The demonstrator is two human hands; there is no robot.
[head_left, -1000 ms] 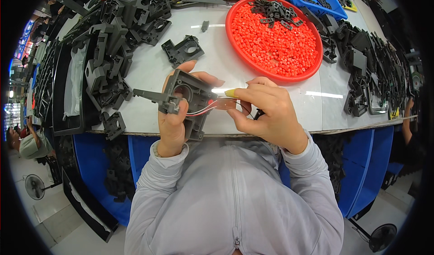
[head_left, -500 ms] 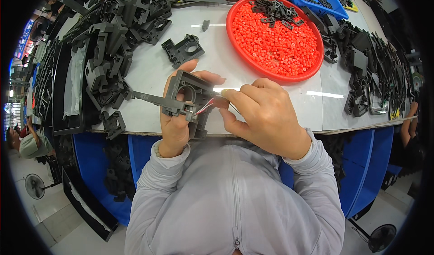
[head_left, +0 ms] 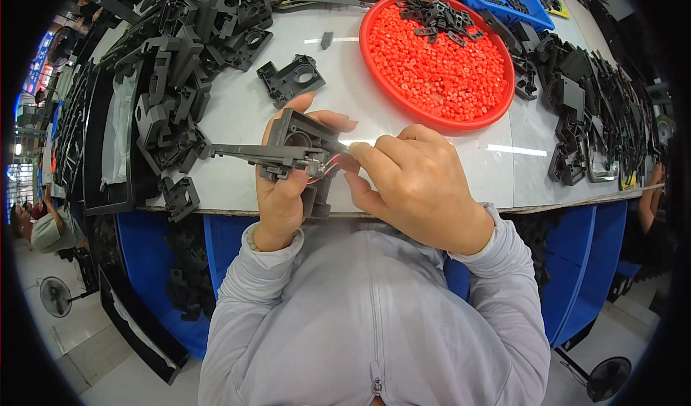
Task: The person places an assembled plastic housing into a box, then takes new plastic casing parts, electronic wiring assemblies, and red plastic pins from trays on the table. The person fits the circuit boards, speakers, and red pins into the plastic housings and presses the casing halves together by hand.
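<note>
My left hand (head_left: 279, 215) is closed around a dark grey plastic housing (head_left: 294, 125) with a round hole. A long, narrow grey plastic arm (head_left: 248, 152) lies across the housing and sticks out to the left. From a small metal-looking fitting at its right end run thin red and white wires (head_left: 332, 164). My right hand (head_left: 425, 183) pinches at these wires just right of the housing, its fingertips touching the left hand's fingers. What exactly sits between the fingertips is partly hidden. Beyond the left hand, a similar loose housing (head_left: 291, 80) rests on the white table (head_left: 345, 68).
A red round tray (head_left: 371, 68) of small red pieces and black clips stands at the far right. Grey plastic parts (head_left: 180, 68) are piled on the left, with more dark parts (head_left: 576, 104) on the right. A blue bin (head_left: 529, 19) sits behind. One small grey piece (head_left: 327, 39) lies mid-table.
The long plastic arm has tilted and risen against the housing, now lying nearly level, its metal end shifted up and right. The right hand has moved slightly left.
</note>
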